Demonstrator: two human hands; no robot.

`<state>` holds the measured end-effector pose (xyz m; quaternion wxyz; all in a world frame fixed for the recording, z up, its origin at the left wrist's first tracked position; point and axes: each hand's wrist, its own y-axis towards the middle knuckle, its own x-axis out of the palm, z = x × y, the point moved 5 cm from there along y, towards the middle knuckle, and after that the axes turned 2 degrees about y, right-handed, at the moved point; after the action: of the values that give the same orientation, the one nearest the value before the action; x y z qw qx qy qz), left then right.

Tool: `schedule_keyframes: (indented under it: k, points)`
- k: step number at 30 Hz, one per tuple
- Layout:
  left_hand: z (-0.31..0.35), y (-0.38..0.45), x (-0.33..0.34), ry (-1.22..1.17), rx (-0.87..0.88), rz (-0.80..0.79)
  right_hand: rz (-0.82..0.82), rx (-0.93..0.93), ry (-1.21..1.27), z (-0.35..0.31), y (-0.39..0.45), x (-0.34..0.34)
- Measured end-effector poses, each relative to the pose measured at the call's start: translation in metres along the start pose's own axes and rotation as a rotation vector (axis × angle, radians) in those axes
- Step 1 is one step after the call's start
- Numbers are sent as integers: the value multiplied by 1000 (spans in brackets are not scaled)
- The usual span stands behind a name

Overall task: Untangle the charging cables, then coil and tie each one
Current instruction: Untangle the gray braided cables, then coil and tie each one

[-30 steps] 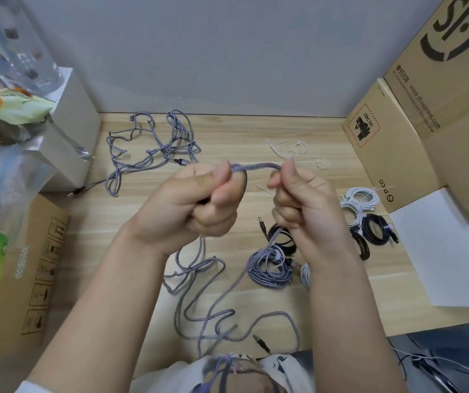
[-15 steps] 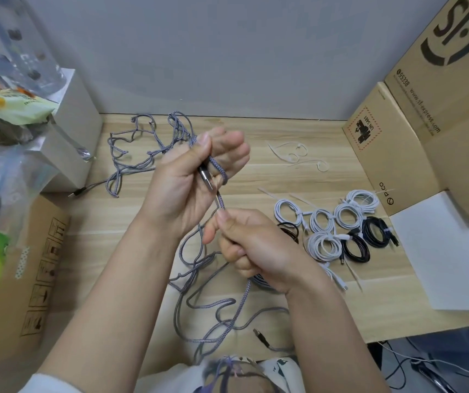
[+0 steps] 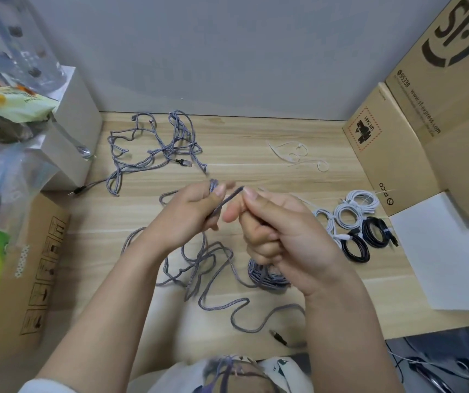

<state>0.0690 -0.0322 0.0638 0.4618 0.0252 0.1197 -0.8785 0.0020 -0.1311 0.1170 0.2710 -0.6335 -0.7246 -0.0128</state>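
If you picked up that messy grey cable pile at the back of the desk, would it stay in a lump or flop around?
Probably flop: the grey cable pile lies in loose, wandering loops, so it looks limp. Strands cross each other, so lifting one would likely drag others along. It looks light, being thin cord.

— Where are the two bare hands?

— Both forearms reach up from the bottom edge and meet over the middle. The left hand (image 3: pixel 183 219) has its fingers curled round a grey braided charging cable (image 3: pixel 224 201), thumb laid along the strand.

— And the other?

— The right hand (image 3: pixel 281 236) sits just beside it, fingers folded into the palm (knuckles towards the camera), thumb and forefinger pinching the same strand at its upper end. The short taut stretch runs slantwise between the two grips.
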Motion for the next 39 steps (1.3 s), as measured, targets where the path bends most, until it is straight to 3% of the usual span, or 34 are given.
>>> schedule_keyframes:
  k: [10,15,18,20,24,28,30,34,39]
  points:
    - [2,-15,18,-276,-53,-645,330,-214,-136,-11,0,-33]
    - [28,-26,16,-687,148,-901,404,-285,-149,-10,3,-38]
    - [48,-28,16,-903,290,-986,328,-261,-82,-5,7,-32]
    - [57,-26,11,-1089,336,-888,236,-190,8,2,12,-27]
    - [52,-11,-10,-1318,271,-396,101,23,-57,23,16,-20]
    - [38,-4,-19,-1244,159,-18,50,142,-218,34,15,-10]
    - [37,5,-18,-1066,212,115,69,161,-319,32,15,-8]
    - [29,10,-7,-767,259,155,70,185,-501,31,12,-4]
    - [29,7,-4,-434,273,-10,41,189,-490,27,8,0]
